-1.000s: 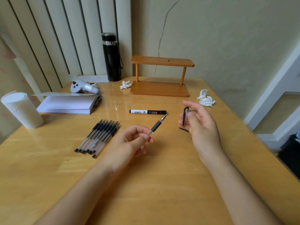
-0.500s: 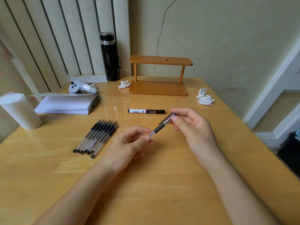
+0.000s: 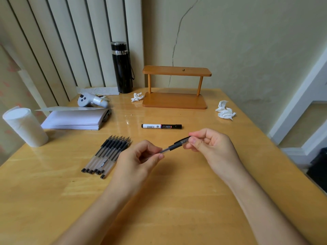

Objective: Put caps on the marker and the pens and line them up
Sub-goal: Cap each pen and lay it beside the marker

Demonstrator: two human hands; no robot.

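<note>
We look down on a wooden table set against a cream wall, with striped vertical blinds at the far left corner. Starting at the left edge, we see a white paper roll standing upright, and just beside it a stack of white paper with a grey controller lying behind it. In front of the stack, a row of pens lies side by side on the table, their tips pointing away from us. Behind them, near the wall, a black flask stands upright, with a crumpled tissue at its right.

Moving toward the middle, our left hand pinches the back end of a pen between thumb and fingers, holding it above the table, tilted up to the right. A marker lies flat just beyond, capped, pointing left to right. Behind it sits a small wooden shelf.

Our right hand closes its thumb and fingertips on the cap, which sits over the pen's front end. Farther right, more crumpled tissue lies near the table's edge.
</note>
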